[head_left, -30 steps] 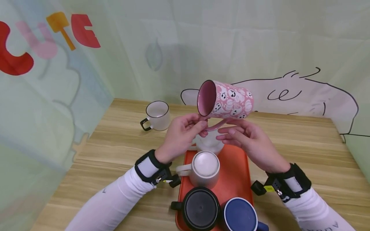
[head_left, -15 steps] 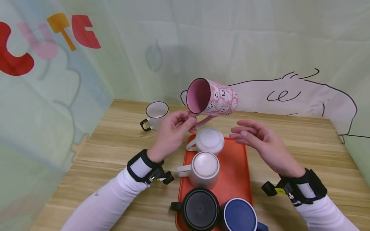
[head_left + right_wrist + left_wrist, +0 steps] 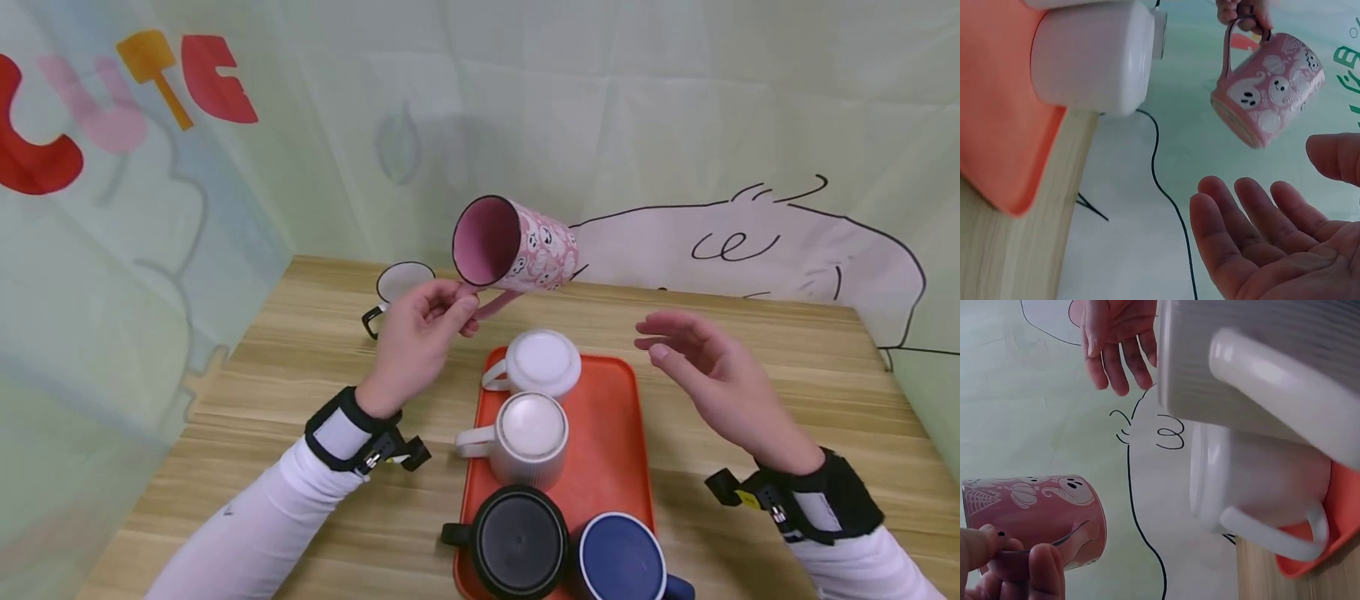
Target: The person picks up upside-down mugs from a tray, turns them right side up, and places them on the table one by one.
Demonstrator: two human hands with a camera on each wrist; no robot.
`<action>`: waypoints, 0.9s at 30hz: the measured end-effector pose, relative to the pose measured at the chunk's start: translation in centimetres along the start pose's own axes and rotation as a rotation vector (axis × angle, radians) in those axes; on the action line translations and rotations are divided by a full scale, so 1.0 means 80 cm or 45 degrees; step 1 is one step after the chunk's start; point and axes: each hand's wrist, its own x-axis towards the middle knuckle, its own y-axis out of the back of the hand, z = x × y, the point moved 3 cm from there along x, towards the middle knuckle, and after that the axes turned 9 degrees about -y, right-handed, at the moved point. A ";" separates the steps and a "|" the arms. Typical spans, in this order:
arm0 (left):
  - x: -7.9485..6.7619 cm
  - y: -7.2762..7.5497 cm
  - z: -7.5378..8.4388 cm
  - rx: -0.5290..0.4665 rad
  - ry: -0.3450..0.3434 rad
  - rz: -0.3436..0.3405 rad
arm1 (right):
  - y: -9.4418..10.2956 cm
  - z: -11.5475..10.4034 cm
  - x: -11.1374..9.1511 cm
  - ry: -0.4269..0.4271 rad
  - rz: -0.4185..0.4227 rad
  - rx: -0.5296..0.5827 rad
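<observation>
My left hand [image 3: 416,342] pinches the handle of a pink mug [image 3: 551,250] printed with white ghosts and pumpkins. The mug hangs tilted on its side above the table, its mouth turned left toward me and its handle below. To the right, my right hand [image 3: 727,383] is held in the air with relaxed fingers, touching nothing. In the right wrist view its palm [image 3: 1297,262] shows bare, with the pink mug [image 3: 1269,90] some way off. Behind the left hand, a white mug with a black rim [image 3: 405,279] is partly hidden.
A red tray [image 3: 607,433] on the wooden table bears upside-down mugs: a white one [image 3: 543,362], a ribbed white one [image 3: 531,433], a black one [image 3: 521,542] and a blue one [image 3: 622,557]. A printed cloth [image 3: 600,108] stands behind the table.
My left hand has carried the pink mug leftward, away from the right hand. The right hand has let go of the mug and drawn back to the right.
</observation>
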 end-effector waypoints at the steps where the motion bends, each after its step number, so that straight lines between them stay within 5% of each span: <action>1: 0.000 0.002 0.000 0.004 -0.005 0.007 | 0.003 0.000 -0.001 0.006 0.021 -0.034; 11: -0.002 0.022 -0.008 0.103 -0.049 0.047 | 0.027 0.011 -0.009 0.071 0.142 -0.272; 27: -0.005 0.036 -0.023 0.274 0.026 0.077 | 0.037 0.037 -0.019 0.178 0.198 -0.552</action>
